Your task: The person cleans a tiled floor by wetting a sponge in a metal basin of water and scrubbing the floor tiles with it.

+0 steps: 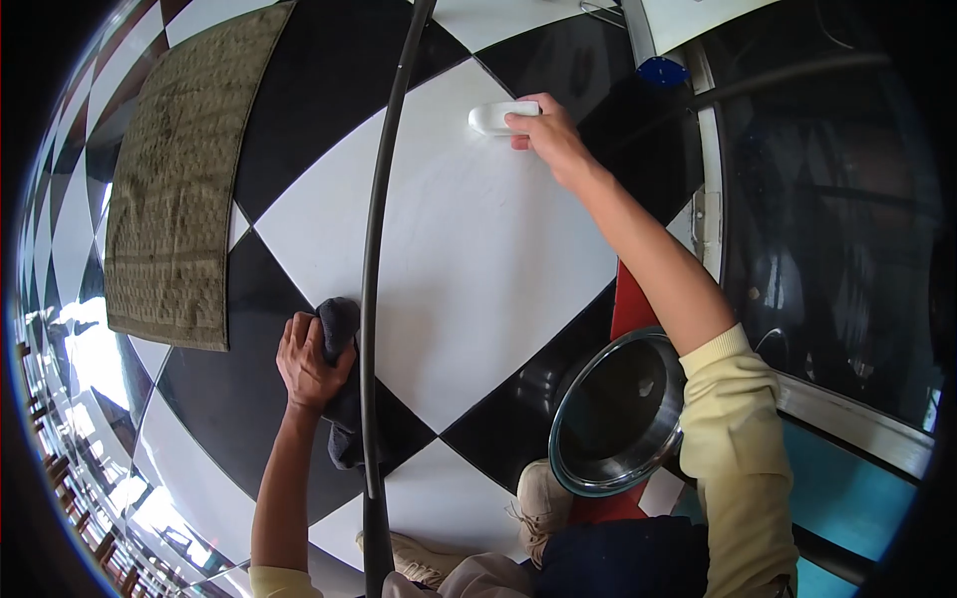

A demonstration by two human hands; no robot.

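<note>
My right hand (pixel 551 137) is stretched forward and closed on a white scrub brush (pixel 491 118) with a rounded front end. The brush rests near the far corner of a large white floor tile (pixel 478 239); its underside is hidden. Bunched under my left hand (pixel 311 364) is a dark grey cloth (pixel 342 324), lying on a black tile at the left, and the fingers curl over it. Beside my right forearm stands a round metal bowl (pixel 563 434) with dark-looking liquid inside, partly covered by the sleeve.
A brown-green textured mat (pixel 184 189) lies at the left. A long dark strip (pixel 379 209) crosses the view from top to bottom. To the right are a metal-framed dark glass panel (pixel 827 229) and a blue object (pixel 663 71). My shoe (pixel 543 498) is beside the bowl.
</note>
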